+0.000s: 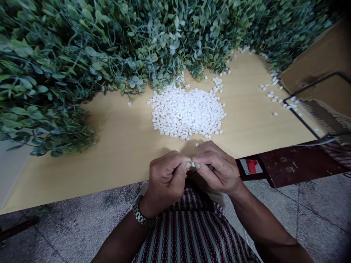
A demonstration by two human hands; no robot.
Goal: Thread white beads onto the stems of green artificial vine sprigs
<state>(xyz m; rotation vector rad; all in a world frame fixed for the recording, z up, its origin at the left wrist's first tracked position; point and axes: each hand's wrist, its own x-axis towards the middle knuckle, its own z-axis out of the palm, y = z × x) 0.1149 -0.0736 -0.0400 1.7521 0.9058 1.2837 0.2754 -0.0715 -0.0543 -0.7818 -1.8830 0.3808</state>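
Left hand and right hand pinch a white piece.
Nearer the wearer than the pile; long axis unclear.

Pale tabletop over speckled floor

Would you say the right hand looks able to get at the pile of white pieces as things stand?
Probably yes: the right hand is close to the pile, with only tabletop and a loose piece between, though it is occupied pinching a small piece together with the left hand.
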